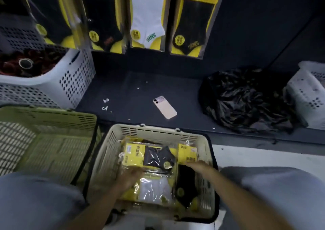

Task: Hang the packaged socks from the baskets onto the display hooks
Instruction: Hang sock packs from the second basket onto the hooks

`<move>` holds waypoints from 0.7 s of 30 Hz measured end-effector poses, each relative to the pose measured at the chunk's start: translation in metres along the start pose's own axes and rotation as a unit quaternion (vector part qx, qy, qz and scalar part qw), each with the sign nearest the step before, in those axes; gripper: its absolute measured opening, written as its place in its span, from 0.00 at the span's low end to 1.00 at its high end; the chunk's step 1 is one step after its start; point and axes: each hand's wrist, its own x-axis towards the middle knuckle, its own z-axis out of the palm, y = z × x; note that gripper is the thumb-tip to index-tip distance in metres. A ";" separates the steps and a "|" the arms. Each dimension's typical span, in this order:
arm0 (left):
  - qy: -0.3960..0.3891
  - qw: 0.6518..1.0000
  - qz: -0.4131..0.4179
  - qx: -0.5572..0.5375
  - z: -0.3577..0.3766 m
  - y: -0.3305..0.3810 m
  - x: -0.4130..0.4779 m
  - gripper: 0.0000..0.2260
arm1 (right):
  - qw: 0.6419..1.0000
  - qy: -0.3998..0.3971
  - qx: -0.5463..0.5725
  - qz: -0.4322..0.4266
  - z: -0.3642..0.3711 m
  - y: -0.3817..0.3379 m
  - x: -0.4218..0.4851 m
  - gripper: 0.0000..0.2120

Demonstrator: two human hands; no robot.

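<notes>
Surroundings — phone [164,107] and black plastic bag [246,99] on the dark shelf, white baskets [73,82] at either side, empty green basket [52,141] left | Display — sock packs [147,17] hanging above | Task item — packaged socks [151,156] in cream basket [154,130] | Hands — left hand [129,177] flat on packs, right hand [197,164] reaching onto black-sock pack; grip cannot be told.

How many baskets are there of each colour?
White baskets: 2, one at the far left and one at the far right.
Green basket: 1, near left.
Cream basket: 1, in the middle, holding the sock packs with both hands in it.
Total: 4 baskets.
</notes>
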 end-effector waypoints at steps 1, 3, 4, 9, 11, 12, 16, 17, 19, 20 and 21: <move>-0.008 1.000 -0.002 0.009 0.000 -0.002 0.000 0.12 | 0.999 -0.009 0.029 0.015 0.005 0.005 0.001 0.31; -0.025 0.999 0.003 0.024 0.002 -0.001 0.001 0.15 | 0.996 0.002 0.084 0.031 0.011 0.012 0.004 0.29; -0.034 0.999 0.004 0.034 0.003 0.002 0.000 0.15 | 0.994 0.014 0.099 0.035 0.013 0.013 0.005 0.30; -0.074 0.996 0.010 0.056 0.011 0.006 0.000 0.18 | 0.993 0.040 0.113 0.016 0.017 0.018 0.013 0.31; -0.082 0.995 0.009 0.063 0.012 0.006 0.000 0.20 | 0.993 0.010 0.114 -0.011 0.020 0.016 0.014 0.29; -0.084 0.994 0.008 0.067 0.012 0.006 0.000 0.20 | 0.995 -0.003 0.102 -0.018 0.021 0.014 0.013 0.31; -0.080 0.994 0.010 0.079 0.014 0.005 0.001 0.21 | 0.998 -0.007 0.057 -0.027 0.030 0.020 0.011 0.35; -0.079 0.994 0.010 0.078 0.016 0.005 0.002 0.21 | 0.998 -0.001 0.056 -0.032 0.031 0.021 0.011 0.34; -0.066 0.996 0.002 0.055 0.016 0.006 0.002 0.20 | 0.996 0.017 0.052 -0.073 0.032 0.016 0.008 0.31; -0.053 0.998 -0.009 0.023 0.015 0.008 0.001 0.21 | 0.993 0.024 0.037 -0.107 0.030 0.010 0.007 0.29; -0.033 0.999 -0.018 -0.014 0.013 0.012 0.001 0.25 | 0.989 0.021 0.013 -0.143 0.028 0.003 0.007 0.25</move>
